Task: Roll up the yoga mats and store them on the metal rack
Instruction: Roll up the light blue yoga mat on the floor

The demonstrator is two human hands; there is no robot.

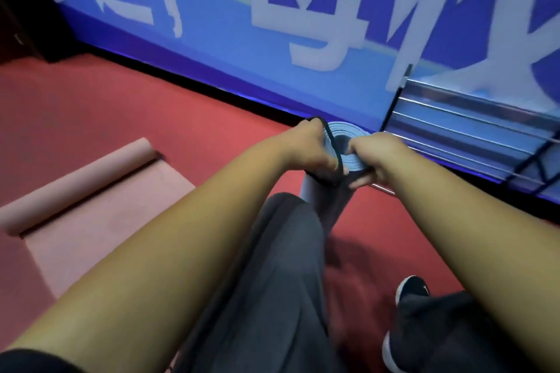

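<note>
The blue mat point(348, 129) is rolled into a tight tube and stands on end in front of the person's legs, with its top end between the two hands. The left hand point(309, 148) is curled over the near-left side of that end and holds a black strap point(333, 147), which loops across the top of the roll. The right hand point(374, 157) grips the roll's rim from the other side, fingers curled over the edge. Whether the strap goes fully round the tube cannot be told, since the hands cover the lower part of the loop.

The rack point(469, 130) stands just beyond and to the right of the right hand, against the wall; the shelf bars that show carry nothing. Well to the left of the left hand, the pink mat point(91, 206) lies on the red floor point(121, 106), only part rolled: one end is curled up and the rest is flat.

So the task looks under halfway. One mat is rolled and appears to be getting its strap, but it is not yet on the rack. The pink one has to be rolled the rest of the way and stored too.
</note>
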